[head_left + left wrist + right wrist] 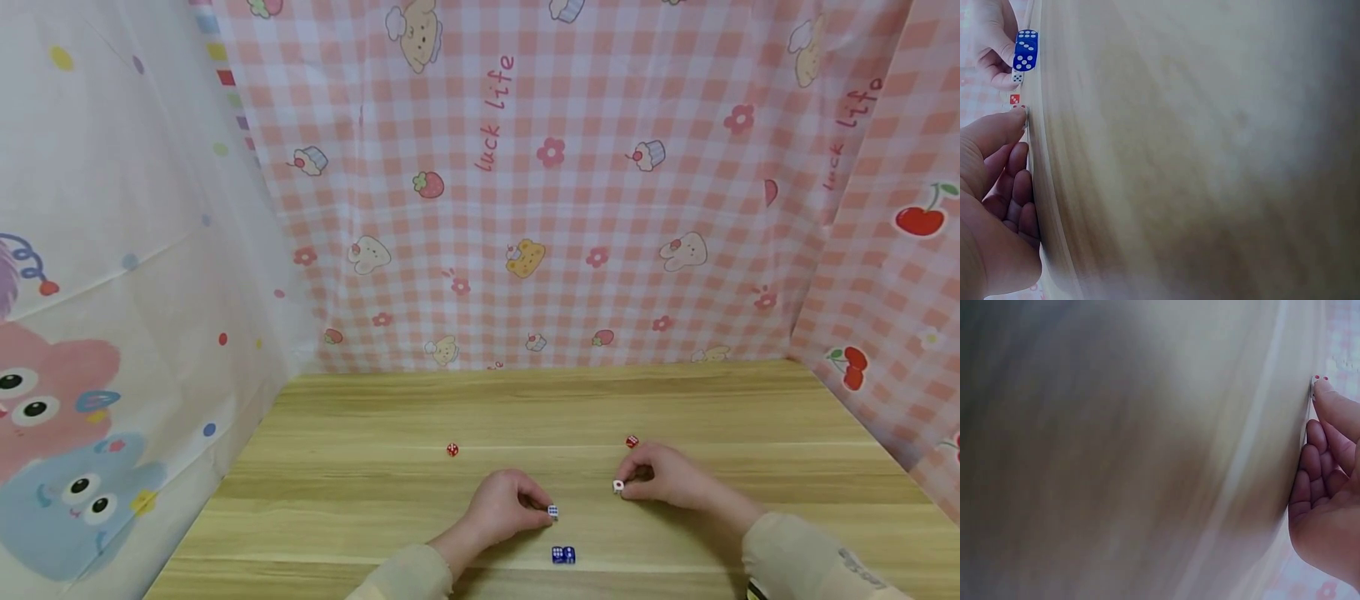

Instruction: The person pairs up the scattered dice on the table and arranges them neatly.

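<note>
My left hand [543, 507] pinches a small white die with blue pips [552, 511] against the wooden table [360, 492]. In the left wrist view its thumb [999, 132] presses that die [1022, 111] at the tabletop. My right hand [627, 487] pinches a white die with red pips [618, 486], seen at the thumb tip [1329, 394] in the right wrist view as a small die [1316, 382]. Two blue dice [563, 555] lie side by side just in front of my left hand, and they show again as blue dice [1025, 50].
A red die [452, 450] lies to the left, further back. Another red die [632, 441] sits just behind my right hand. Pink checked cloth [570, 208] walls the back and right, and a white cartoon cloth [112, 292] hangs on the left.
</note>
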`<state>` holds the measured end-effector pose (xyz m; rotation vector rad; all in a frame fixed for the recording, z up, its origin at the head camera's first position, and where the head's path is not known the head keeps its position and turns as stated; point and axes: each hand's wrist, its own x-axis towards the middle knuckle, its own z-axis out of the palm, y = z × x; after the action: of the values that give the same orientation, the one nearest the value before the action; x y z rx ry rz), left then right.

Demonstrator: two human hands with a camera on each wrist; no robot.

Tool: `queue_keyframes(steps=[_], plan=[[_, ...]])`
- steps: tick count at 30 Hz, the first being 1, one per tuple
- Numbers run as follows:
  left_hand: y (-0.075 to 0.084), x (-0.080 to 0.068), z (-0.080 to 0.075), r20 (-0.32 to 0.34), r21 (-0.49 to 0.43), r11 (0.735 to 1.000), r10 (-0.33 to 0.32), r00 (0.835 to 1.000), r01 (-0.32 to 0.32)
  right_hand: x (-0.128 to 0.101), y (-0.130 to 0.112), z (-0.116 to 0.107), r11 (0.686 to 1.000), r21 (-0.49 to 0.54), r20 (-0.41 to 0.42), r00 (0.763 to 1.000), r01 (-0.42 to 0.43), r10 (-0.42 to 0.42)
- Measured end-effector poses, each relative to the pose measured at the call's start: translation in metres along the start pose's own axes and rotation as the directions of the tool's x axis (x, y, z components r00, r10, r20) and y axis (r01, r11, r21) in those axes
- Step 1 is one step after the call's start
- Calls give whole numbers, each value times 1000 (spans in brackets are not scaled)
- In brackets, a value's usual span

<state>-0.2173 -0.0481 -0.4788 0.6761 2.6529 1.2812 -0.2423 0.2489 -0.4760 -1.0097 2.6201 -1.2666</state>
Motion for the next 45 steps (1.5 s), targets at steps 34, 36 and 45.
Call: queue_keyframes(steps=[34,36,45], plan=[[-2,1,0,-6,-4,999,47,999,-47,25,-33,45,997,-13,80,994,73,-72],[-2,1,0,-5,-1,999,48,999,-48,26,-34,47,997,-26,76,994,77,-75],[-3,2,0,-3,13,999,48,999,-48,29,-37,51,997,-43,75,995,61,-58]])
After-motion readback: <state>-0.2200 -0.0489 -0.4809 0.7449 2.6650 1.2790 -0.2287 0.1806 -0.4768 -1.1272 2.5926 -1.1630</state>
